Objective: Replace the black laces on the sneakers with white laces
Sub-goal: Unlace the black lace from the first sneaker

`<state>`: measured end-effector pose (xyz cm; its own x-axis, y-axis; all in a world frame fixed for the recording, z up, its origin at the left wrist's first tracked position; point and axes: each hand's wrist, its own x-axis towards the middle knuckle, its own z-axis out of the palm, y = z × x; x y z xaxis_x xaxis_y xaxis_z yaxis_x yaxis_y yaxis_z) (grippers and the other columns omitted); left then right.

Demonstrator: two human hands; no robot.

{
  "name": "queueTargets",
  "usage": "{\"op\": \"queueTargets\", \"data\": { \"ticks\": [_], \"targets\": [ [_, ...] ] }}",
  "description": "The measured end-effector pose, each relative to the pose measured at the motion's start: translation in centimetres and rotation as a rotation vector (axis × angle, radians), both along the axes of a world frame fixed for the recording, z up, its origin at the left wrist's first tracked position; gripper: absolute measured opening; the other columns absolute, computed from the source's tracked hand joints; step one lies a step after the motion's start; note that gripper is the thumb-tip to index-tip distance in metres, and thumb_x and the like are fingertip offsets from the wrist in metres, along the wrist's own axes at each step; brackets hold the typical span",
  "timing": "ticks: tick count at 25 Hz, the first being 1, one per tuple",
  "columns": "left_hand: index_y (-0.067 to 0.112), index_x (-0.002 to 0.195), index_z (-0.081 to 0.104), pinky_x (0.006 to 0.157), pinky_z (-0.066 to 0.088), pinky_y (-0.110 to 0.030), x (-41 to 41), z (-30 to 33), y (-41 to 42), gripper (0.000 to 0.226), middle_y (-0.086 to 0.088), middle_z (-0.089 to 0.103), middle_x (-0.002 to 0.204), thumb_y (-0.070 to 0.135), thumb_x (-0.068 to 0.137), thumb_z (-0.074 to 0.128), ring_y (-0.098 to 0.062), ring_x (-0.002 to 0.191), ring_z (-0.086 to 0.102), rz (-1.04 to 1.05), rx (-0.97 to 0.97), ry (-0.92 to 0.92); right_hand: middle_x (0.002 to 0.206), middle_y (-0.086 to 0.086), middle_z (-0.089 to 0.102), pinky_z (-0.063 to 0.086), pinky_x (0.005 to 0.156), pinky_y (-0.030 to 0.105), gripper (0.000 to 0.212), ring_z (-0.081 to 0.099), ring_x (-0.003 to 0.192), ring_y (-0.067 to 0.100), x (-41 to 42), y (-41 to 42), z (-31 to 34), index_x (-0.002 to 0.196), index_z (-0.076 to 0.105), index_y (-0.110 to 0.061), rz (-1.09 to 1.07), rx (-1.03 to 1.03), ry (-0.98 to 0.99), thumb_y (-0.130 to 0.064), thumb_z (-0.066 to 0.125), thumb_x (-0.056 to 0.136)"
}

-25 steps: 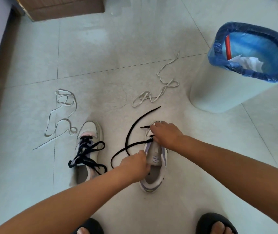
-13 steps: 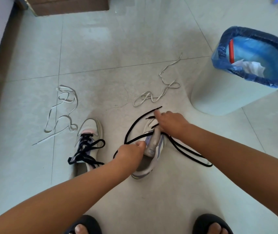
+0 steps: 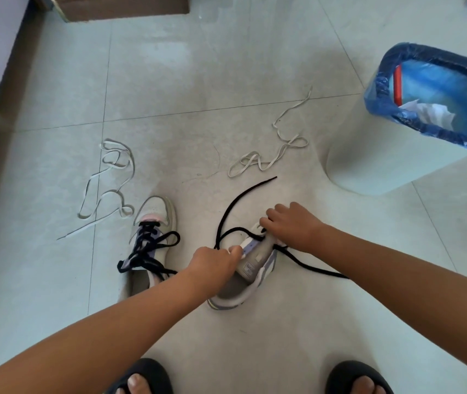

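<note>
While the left hand [image 3: 212, 261] gripped the right sneaker [image 3: 250, 268] beside the bin [image 3: 391, 163], the right hand [image 3: 293, 224] seemingly pinched its black lace [image 3: 228, 216]

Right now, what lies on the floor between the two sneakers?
In the head view, bare tile separates the laced sneaker from the sneaker being unlaced; only the left hand and forearm cross above it.

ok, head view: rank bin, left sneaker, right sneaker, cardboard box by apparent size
1. Bin, largest.
2-3. Left sneaker and right sneaker look alike; hands cover part of the right one, so no ranking.
4. Cardboard box, smallest, but cut off by the frame.
</note>
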<state>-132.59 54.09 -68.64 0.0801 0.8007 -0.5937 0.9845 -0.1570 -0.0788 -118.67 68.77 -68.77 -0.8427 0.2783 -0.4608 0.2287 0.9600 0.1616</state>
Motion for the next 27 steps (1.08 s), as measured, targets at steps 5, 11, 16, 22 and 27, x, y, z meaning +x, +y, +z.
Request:
{"op": "queueTargets", "data": {
  "ticks": [5, 11, 16, 22, 27],
  "targets": [
    [0.007, 0.136, 0.022, 0.043, 0.021, -0.028, 0.0, -0.6, -0.2, 0.055, -0.010, 0.060, 0.107, 0.003, 0.089, 0.050, -0.029, 0.084, 0.063, -0.062, -0.045, -0.024, 0.112, 0.011, 0.058, 0.039, 0.070, 0.034, 0.026, 0.056, 0.103, 0.029, -0.9, 1.2, 0.6, 0.115, 0.051, -0.007, 0.035, -0.071, -0.077, -0.001, 0.040, 0.092],
    [0.006, 0.137, 0.021, 0.045, 0.019, -0.028, -0.3, -0.7, 0.4, 0.053, -0.010, 0.061, 0.110, 0.006, 0.091, 0.049, -0.029, 0.091, 0.064, -0.046, -0.055, 0.033, 0.118, 0.017, 0.059, 0.044, 0.080, 0.033, 0.030, 0.058, 0.106, 0.034, 1.4, 5.1, 0.9, 0.117, 0.057, -0.007, -0.786, -0.116, 0.068, -0.024, 0.042, 0.097],
    [0.004, 0.136, 0.021, 0.046, 0.022, -0.028, 0.5, -0.8, 0.5, 0.055, -0.013, 0.056, 0.115, 0.009, 0.091, 0.053, -0.029, 0.092, 0.063, -0.093, -0.067, 0.027, 0.134, 0.010, 0.045, 0.042, 0.091, 0.038, 0.051, 0.045, 0.120, 0.028, 2.3, 3.1, -0.1, 0.140, 0.033, -0.016, -0.658, -0.234, -0.067, -0.014, 0.048, 0.092],
    [0.005, 0.137, 0.021, 0.055, 0.032, -0.031, 0.4, -0.8, 0.5, 0.054, -0.015, 0.056, 0.115, 0.010, 0.093, 0.051, -0.030, 0.092, 0.063, -0.101, -0.051, 0.022, 0.120, 0.002, 0.056, 0.035, 0.085, 0.034, 0.028, 0.047, 0.111, 0.023, -0.9, 0.5, -0.4, 0.118, 0.056, -0.017, 0.054, -0.132, -0.054, -0.012, 0.047, 0.092],
    [0.002, 0.139, 0.019, 0.061, 0.036, -0.031, 0.6, -0.8, 0.8, 0.057, -0.015, 0.056, 0.117, 0.008, 0.092, 0.050, -0.029, 0.093, 0.063, -0.103, -0.029, 0.077, 0.114, 0.005, 0.061, 0.038, 0.078, 0.030, 0.025, 0.051, 0.110, 0.023, 0.1, 2.1, -1.3, 0.114, 0.060, -0.015, -0.266, -0.156, 0.086, -0.010, 0.048, 0.092]
  ]
}}
